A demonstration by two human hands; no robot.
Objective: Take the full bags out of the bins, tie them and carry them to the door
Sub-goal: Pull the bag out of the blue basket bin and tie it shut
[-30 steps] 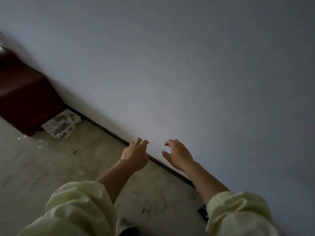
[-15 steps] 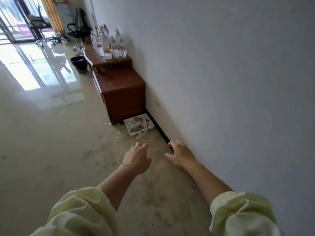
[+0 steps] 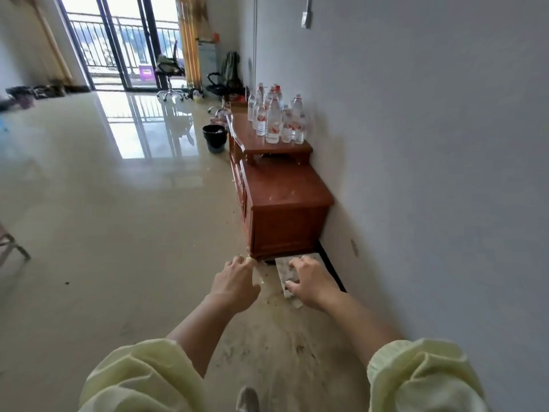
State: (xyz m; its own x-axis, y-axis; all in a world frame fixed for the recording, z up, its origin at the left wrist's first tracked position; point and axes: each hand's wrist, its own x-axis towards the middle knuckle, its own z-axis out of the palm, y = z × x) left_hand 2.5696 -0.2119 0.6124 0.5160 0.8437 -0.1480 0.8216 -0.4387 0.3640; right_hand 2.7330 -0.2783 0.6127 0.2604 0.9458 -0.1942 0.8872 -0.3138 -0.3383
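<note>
Forearms stretch forward, left hand point(image 3: 234, 285) and right hand point(image 3: 312, 282) empty with fingers point(image 3: 237, 262) loosely curled, above glossy floor point(image 3: 118, 218) beside wooden cabinet point(image 3: 282, 215) and wall point(image 3: 430, 144).

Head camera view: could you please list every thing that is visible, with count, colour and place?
bin: one, dark, on the floor past the cabinet's far end
water bottles: several, clear with red labels, on the cabinet's raised shelf
wooden cabinet: one, red-brown, against the right wall
flat carton: one, white, on the floor at the cabinet's near end
office chair: one, black, by the balcony door
balcony door: one, dark-framed glass, far end
left hand: one, held out, holds nothing
right hand: one, held out, holds nothing
</note>
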